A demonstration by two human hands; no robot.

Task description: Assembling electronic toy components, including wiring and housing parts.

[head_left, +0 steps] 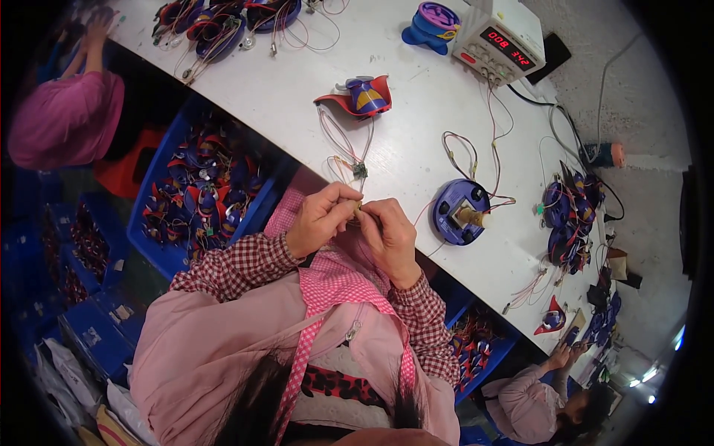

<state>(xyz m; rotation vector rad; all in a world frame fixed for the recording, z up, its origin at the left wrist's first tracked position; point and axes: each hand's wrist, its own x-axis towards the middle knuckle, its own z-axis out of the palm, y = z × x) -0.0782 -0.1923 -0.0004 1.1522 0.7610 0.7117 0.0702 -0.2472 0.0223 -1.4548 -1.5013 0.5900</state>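
At the front edge of the white table [416, 97], my left hand [323, 219] and my right hand [393, 238] meet fingertip to fingertip. Both are closed in a pinch on a thin wire [362, 186]; the small end between the fingers is mostly hidden. That wire comes from a small green circuit board [360, 171] just beyond my fingertips. More wires link the board to a purple, red and yellow toy part [366, 97] lying farther back. To the right of my right hand rests a round purple device [460, 212] with an opening and wires attached.
A power supply [500, 44] with a red display stands at the back, beside a purple and blue tape roll [433, 26]. Wired toy parts [571, 215] pile up at right. A full blue bin [145, 238] sits left below the table. Co-workers [67, 119] sit at both sides.
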